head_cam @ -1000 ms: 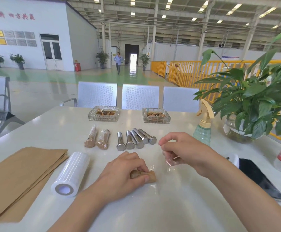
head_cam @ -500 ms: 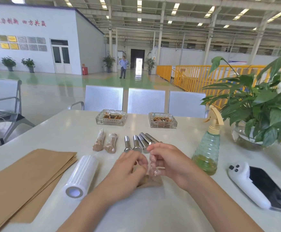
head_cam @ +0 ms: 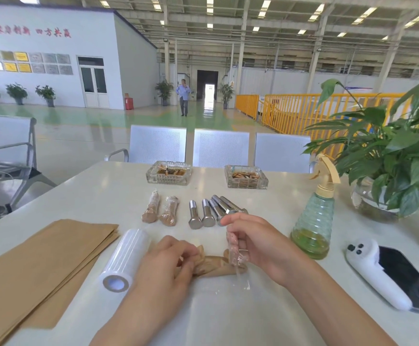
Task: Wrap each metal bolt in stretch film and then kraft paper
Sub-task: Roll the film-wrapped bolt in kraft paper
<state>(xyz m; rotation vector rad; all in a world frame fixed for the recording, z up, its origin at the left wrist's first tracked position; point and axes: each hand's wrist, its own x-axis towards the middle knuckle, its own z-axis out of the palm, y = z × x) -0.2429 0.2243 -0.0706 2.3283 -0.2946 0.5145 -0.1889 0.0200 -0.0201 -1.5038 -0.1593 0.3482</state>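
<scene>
Bright even daylight plus ceiling strip lights [head_cam: 209, 1], blown-out doorway [head_cam: 208, 89] at back, soft glare patches on white table [head_cam: 118, 186], faint shadows, wide-angle bending at frame edges, slight motion blur on phone [head_cam: 413, 283] near right edge

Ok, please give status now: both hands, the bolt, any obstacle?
Left hand holds paper-wrapped bolt on table. Right hand pinches stretch film pulled up from it. Nothing in the way.

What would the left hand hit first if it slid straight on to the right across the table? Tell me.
The left hand would meet the paper-wrapped bolt at once: it already grips one end. Beyond that lies the right hand.
</scene>
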